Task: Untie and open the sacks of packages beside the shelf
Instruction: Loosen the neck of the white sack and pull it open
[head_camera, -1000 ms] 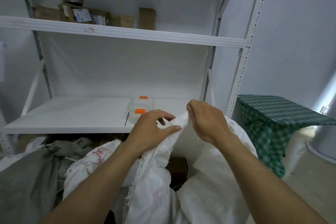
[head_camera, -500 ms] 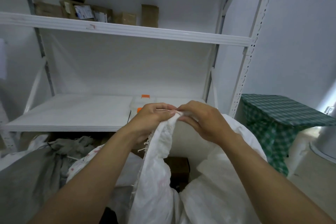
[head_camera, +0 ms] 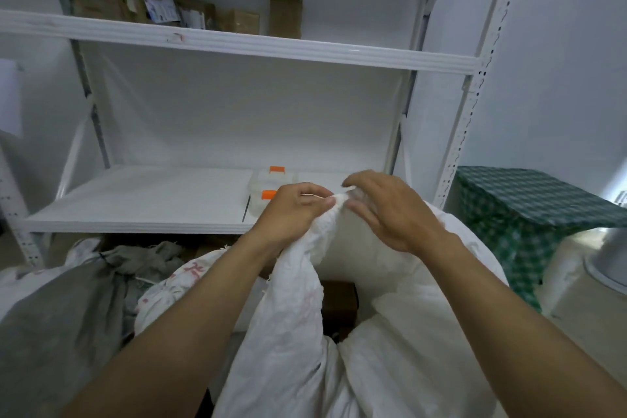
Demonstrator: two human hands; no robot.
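A large white woven sack (head_camera: 400, 343) stands right in front of me, its mouth partly open with a brown box (head_camera: 339, 299) showing inside. My left hand (head_camera: 291, 214) grips the bunched top edge of the sack, fingers curled round the fabric. My right hand (head_camera: 383, 210) pinches the same top edge from the right, fingertips on the rim. A grey sack (head_camera: 57, 319) with a knotted top lies at the left, and a second white sack (head_camera: 169, 288) with red print sits between them.
A white metal shelf (head_camera: 142, 204) stands behind the sacks, holding two clear containers with orange clips (head_camera: 268, 193). Cardboard packages (head_camera: 190, 13) line the upper shelf. A green checked cloth (head_camera: 529, 214) covers a stand at the right, beside a grey round object (head_camera: 607, 261).
Both hands have come together at the sack's top edge; the left hand moved from a looser hold to a curled grip on the bunched rim, and the right hand's fingers spread on the rim.
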